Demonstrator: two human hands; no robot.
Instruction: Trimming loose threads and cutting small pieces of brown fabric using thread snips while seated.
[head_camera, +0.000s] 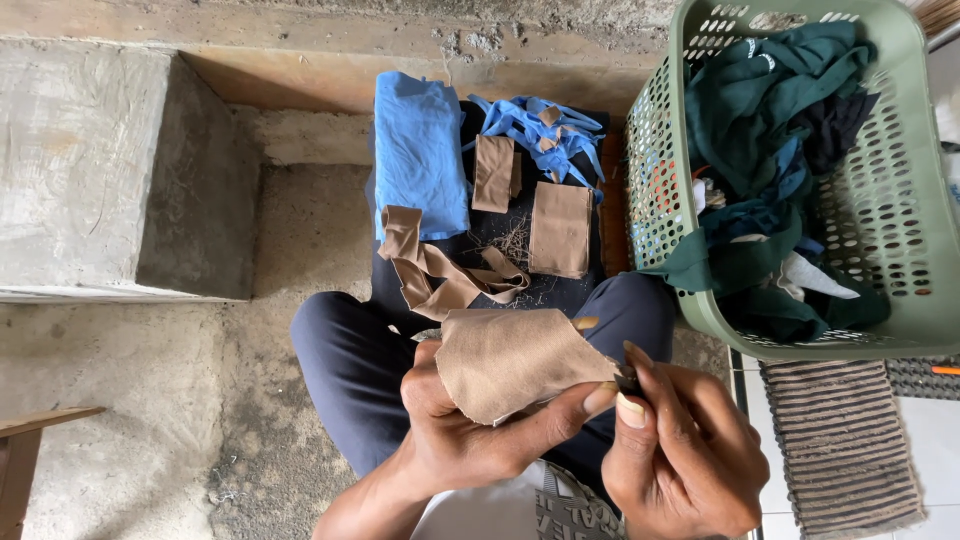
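My left hand (455, 425) pinches the tan cloth piece (515, 360) from below — thumb pressed along its edge; my right hand (680, 450) nips its right corner, a green basket (900, 180) just beyond.

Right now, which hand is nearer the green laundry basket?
The right hand. It sits just below the basket, near its lower left corner. The left hand is farther off to the left, holding the tan cloth piece.
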